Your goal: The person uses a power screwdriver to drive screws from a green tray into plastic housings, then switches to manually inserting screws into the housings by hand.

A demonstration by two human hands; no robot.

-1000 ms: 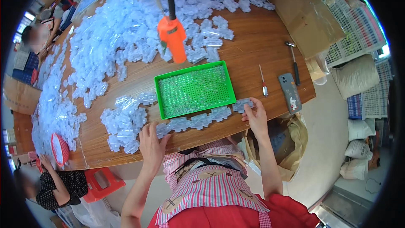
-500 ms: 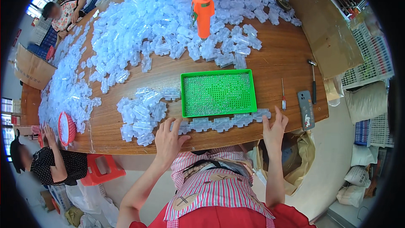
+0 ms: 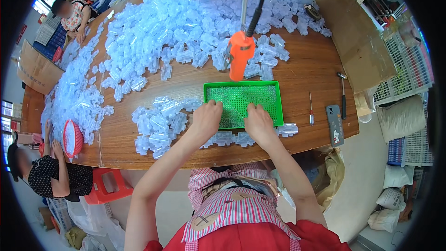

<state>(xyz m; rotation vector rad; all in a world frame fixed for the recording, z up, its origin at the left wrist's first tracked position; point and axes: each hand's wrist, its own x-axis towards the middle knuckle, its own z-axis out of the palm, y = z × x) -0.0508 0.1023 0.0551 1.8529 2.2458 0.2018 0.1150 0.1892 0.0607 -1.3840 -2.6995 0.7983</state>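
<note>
Both my hands have come in from the tabletop edge and up onto the green tray [image 3: 277,104]: my left hand [image 3: 206,117] now lies flat on its near left corner, my right hand [image 3: 257,120] flat on its studded middle, each grip spread wide and holding nothing. Just below my palms runs a row of clear plastic pieces [image 3: 227,138], and left of my left hand sits a loose heap of them [image 3: 160,123]. Beyond the tray hangs an orange power tool [image 3: 239,55]. Right of my right hand lie a screwdriver [image 3: 311,108], a phone [image 3: 335,125] and a hammer [image 3: 343,94] on the tabletop [image 3: 186,83].
</note>
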